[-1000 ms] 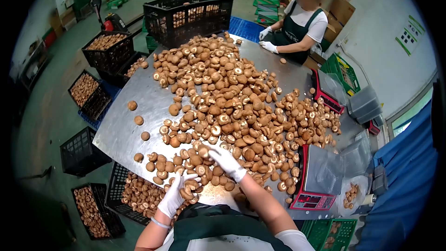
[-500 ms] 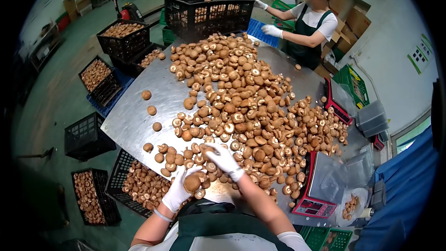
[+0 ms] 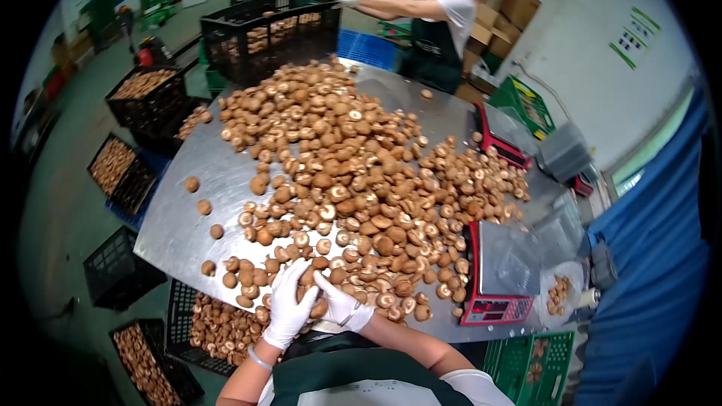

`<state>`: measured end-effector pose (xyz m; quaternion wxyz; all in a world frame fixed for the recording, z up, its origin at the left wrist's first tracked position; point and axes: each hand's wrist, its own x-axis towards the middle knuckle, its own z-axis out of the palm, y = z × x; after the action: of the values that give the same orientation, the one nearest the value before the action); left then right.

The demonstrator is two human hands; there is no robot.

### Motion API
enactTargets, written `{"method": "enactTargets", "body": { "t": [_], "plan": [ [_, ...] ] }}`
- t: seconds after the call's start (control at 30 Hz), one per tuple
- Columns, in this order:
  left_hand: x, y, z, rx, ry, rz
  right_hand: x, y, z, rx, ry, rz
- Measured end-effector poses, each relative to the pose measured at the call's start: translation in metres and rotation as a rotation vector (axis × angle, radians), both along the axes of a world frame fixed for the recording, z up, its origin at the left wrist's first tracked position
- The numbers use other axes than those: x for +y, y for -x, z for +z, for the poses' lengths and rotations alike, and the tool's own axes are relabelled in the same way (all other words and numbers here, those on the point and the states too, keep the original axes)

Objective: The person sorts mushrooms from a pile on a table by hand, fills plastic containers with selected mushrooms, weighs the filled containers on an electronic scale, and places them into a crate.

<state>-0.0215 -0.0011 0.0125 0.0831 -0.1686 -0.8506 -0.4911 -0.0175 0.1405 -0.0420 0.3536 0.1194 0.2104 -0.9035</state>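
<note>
Both my hands wear white gloves and meet at the near edge of the metal table (image 3: 177,229). My left hand (image 3: 289,307) curls round shiitake mushrooms (image 3: 319,308) from the left, fingers bent over them. From the right, my right hand (image 3: 343,305) closes against the same mushrooms, its fingertips touching the left hand's catch. How many lie between the palms is partly hidden. Beyond the hands spreads a large heap of brown shiitake mushrooms (image 3: 353,158), some with pale undersides up. Below my left hand stands a black crate (image 3: 179,316) filled with mushrooms.
Red scales (image 3: 496,310) stand on the table's right side, with clear plastic tubs (image 3: 564,149) behind. A co-worker (image 3: 436,37) stands at the far side near a tall black crate (image 3: 271,45). More mushroom crates (image 3: 147,361) line the floor at left. A green crate (image 3: 553,368) is at lower right.
The view has swung right, so the scene sits further left. My right hand has come back from the heap to meet my left around the mushrooms. The co-worker's arm is stretched over the tall crate.
</note>
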Motion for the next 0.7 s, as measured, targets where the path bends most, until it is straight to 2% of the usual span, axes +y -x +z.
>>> {"method": "enactTargets", "body": {
  "t": [0.07,0.13,0.2,0.27,0.3,0.33,0.37,0.43,0.47,0.5,0.53,0.6,0.7],
  "plan": [
    [0.006,-0.002,0.007,0.058,0.095,-0.055,0.005,-0.004,0.008,-0.026,0.026,-0.049],
    [0.011,-0.006,0.014,0.089,0.189,-0.152,0.017,-0.006,0.009,-0.063,0.176,-0.036],
    [0.012,-0.007,0.015,-0.003,0.091,-0.196,0.039,-0.01,0.014,0.049,-0.159,-0.185],
    [0.005,-0.009,0.028,-0.073,0.042,-0.148,0.087,-0.015,0.062,0.086,-0.575,-0.267],
    [-0.003,-0.009,0.025,-0.109,-0.001,-0.089,0.118,-0.015,0.066,0.264,-0.73,-0.473],
    [-0.009,-0.01,0.025,-0.128,-0.107,-0.034,0.143,-0.016,0.114,0.435,-0.947,-0.555],
    [-0.021,-0.008,0.011,-0.169,-0.17,0.022,0.178,-0.022,0.115,0.533,-1.284,-0.766],
    [-0.044,-0.007,-0.017,-0.237,-0.25,0.133,0.241,-0.043,0.14,0.497,-1.745,-0.934],
    [-0.051,-0.009,-0.024,-0.266,-0.268,0.194,0.275,-0.054,0.141,0.408,-1.857,-0.992],
    [-0.054,-0.012,-0.029,-0.253,-0.325,0.241,0.309,-0.066,0.134,0.394,-2.086,-1.035],
    [-0.061,-0.014,-0.035,-0.243,-0.283,0.281,0.341,-0.077,0.123,0.38,-2.315,-1.069],
    [-0.064,-0.021,-0.034,-0.284,-0.308,0.302,0.388,-0.101,0.103,0.189,-2.569,-0.897],
    [-0.066,-0.026,-0.034,-0.258,-0.25,0.332,0.423,-0.123,0.071,0.04,-2.63,-0.692]
  ]
}}
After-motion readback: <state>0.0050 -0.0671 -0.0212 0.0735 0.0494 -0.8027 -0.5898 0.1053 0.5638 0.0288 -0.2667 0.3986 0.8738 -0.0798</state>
